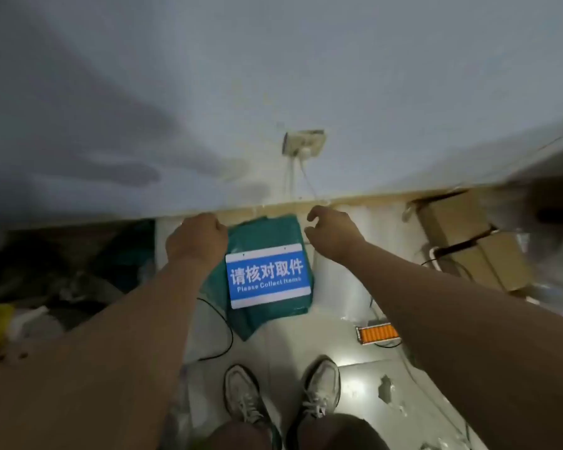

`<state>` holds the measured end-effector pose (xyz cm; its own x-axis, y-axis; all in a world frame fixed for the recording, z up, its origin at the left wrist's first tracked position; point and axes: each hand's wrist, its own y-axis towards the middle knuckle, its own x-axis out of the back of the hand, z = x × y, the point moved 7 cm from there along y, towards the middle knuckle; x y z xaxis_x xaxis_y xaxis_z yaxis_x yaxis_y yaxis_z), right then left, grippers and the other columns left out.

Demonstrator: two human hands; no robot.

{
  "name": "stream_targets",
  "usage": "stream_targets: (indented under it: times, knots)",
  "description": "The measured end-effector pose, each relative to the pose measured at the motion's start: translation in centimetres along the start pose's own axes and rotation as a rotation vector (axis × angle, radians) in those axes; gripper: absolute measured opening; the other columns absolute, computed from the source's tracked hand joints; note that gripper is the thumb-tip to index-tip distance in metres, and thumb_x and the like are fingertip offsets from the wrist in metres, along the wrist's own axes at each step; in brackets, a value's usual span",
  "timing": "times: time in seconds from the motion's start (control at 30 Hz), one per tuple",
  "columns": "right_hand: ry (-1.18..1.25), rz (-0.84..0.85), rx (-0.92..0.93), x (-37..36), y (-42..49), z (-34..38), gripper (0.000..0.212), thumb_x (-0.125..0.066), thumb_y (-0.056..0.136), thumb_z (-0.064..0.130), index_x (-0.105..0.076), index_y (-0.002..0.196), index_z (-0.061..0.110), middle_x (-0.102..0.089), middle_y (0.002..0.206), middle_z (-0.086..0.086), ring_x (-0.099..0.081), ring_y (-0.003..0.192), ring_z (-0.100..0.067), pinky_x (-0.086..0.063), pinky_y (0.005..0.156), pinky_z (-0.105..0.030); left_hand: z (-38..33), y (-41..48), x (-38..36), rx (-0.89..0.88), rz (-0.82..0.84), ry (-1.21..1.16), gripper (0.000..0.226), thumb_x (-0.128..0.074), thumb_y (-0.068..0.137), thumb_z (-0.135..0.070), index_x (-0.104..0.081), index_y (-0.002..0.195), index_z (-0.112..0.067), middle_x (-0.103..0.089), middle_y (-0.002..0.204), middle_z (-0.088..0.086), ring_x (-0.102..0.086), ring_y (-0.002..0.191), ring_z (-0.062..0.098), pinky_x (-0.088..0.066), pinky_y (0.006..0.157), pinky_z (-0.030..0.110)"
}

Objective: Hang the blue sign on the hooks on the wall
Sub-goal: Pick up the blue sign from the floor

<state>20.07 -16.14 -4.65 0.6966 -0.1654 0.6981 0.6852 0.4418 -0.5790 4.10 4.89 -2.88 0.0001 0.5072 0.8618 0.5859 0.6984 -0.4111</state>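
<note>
The blue sign (267, 276), white-edged with white Chinese text and "Please Collect Items", sits level below and between my two hands, with two small holes along its top edge. My left hand (197, 237) is a closed fist just above the sign's top left corner. My right hand (330, 227) is up and to the right, its fingers curled in a pinch. A thin line seems to run from it towards the sign's top right corner. On the left any cord is too fine to see. No hooks show on the pale wall (273, 76).
A green bag (273, 228) lies on the floor behind the sign. A wall socket (303, 142) with white cables is above it. Cardboard boxes (452, 219) stand at the right, an orange-lit device (376, 334) and a black cable (221, 319) lie on the tiles, and dark clutter (62, 271) fills the left. My shoes (244, 397) are below.
</note>
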Motion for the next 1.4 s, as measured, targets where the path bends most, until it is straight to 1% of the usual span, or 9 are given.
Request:
stream_targets:
  times: [0.17, 0.3, 0.47, 0.63, 0.8, 0.9, 1.13, 1.27, 1.4]
  knots:
    - [0.161, 0.047, -0.136, -15.7, 9.7, -10.7, 0.036, -0.065, 0.091, 0.025, -0.061, 0.125, 0.014, -0.073, 0.103, -0.012, -0.069, 0.091, -0.029, -0.050, 0.078, -0.031, 10.9, 6.1, -21.1, 0.203, 0.162, -0.280, 0.037, -0.042, 0.095, -0.026, -0.065, 0.081, -0.002, -0.071, 0.086, 0.016, -0.066, 0.082, 0.035, -0.052, 0.072, 0.040]
    - [0.212, 0.112, -0.207, -26.5, 15.5, -18.6, 0.046, -0.068, 0.090, 0.027, -0.051, 0.131, 0.015, -0.070, 0.111, -0.012, -0.070, 0.101, -0.033, -0.057, 0.088, -0.043, 16.3, 8.9, -34.0, 0.268, 0.261, -0.483, 0.027, -0.054, 0.099, -0.028, -0.062, 0.120, -0.012, -0.068, 0.114, 0.008, -0.064, 0.097, 0.025, -0.050, 0.079, 0.034]
    - [0.055, 0.062, -0.053, -33.4, 20.6, -23.8, 0.063, -0.064, 0.090, 0.043, -0.038, 0.144, 0.023, -0.055, 0.130, -0.015, -0.058, 0.118, -0.035, -0.053, 0.098, -0.055, 21.9, 12.4, -43.7, 0.208, 0.216, -0.645, 0.075, -0.074, 0.084, -0.040, -0.035, 0.147, -0.034, -0.054, 0.138, 0.004, -0.059, 0.118, 0.023, -0.052, 0.097, 0.052]
    - [0.243, -0.052, -0.120, -33.6, 22.6, -24.6, 0.056, -0.068, 0.091, 0.036, -0.042, 0.139, 0.025, -0.063, 0.125, -0.011, -0.070, 0.101, -0.028, -0.063, 0.081, -0.048, 21.0, 12.0, -43.3, 0.261, 0.000, -0.898, 0.035, -0.070, 0.092, -0.021, -0.059, 0.124, -0.030, -0.068, 0.116, -0.002, -0.067, 0.100, 0.016, -0.058, 0.084, 0.040]
    - [0.492, -0.092, -0.222, -33.7, 23.9, -25.6, 0.053, -0.069, 0.094, 0.031, -0.045, 0.140, 0.019, -0.070, 0.109, -0.006, -0.076, 0.083, -0.023, -0.064, 0.069, -0.042, 21.6, 11.9, -43.0, 0.290, -0.150, -1.034, 0.036, -0.072, 0.091, -0.018, -0.064, 0.124, -0.032, -0.070, 0.114, -0.004, -0.070, 0.100, 0.019, -0.059, 0.082, 0.043]
    - [0.507, -0.103, -0.215, -33.5, 24.2, -25.4, 0.037, -0.067, 0.095, 0.035, -0.055, 0.128, 0.024, -0.070, 0.112, -0.010, -0.077, 0.081, -0.024, -0.065, 0.067, -0.041, 21.7, 12.2, -42.5, 0.286, -0.168, -1.047, 0.037, -0.073, 0.090, -0.017, -0.065, 0.123, -0.032, -0.072, 0.114, -0.005, -0.071, 0.100, 0.016, -0.059, 0.082, 0.041]
    - [0.508, -0.151, -0.219, -29.7, 22.4, -22.7, 0.043, -0.066, 0.093, 0.038, -0.057, 0.132, 0.022, -0.066, 0.115, -0.014, -0.074, 0.082, -0.026, -0.055, 0.056, -0.030, 19.2, 12.1, -37.3, 0.279, -0.212, -1.049, 0.037, -0.070, 0.092, -0.011, -0.064, 0.123, -0.030, -0.070, 0.109, -0.012, -0.069, 0.096, 0.007, -0.058, 0.081, 0.030]
    - [0.467, -0.180, -0.216, -25.2, 18.5, -19.8, 0.050, -0.065, 0.086, 0.045, -0.058, 0.131, 0.024, -0.065, 0.119, -0.015, -0.072, 0.089, -0.028, -0.059, 0.066, -0.036, 16.7, 10.0, -31.2, 0.258, -0.235, -1.009, 0.040, -0.068, 0.092, -0.007, -0.063, 0.129, -0.021, -0.067, 0.104, -0.015, -0.065, 0.090, -0.001, -0.055, 0.072, 0.012]
    - [0.457, -0.201, -0.199, -17.7, 12.0, -15.3, 0.063, -0.062, 0.077, 0.054, -0.057, 0.132, 0.025, -0.065, 0.118, -0.016, -0.072, 0.094, -0.032, -0.062, 0.082, -0.051, 13.6, 5.4, -21.7, 0.226, -0.283, -0.990, 0.038, -0.067, 0.092, -0.007, -0.066, 0.127, -0.022, -0.068, 0.109, -0.007, -0.067, 0.088, 0.007, -0.058, 0.081, 0.029]
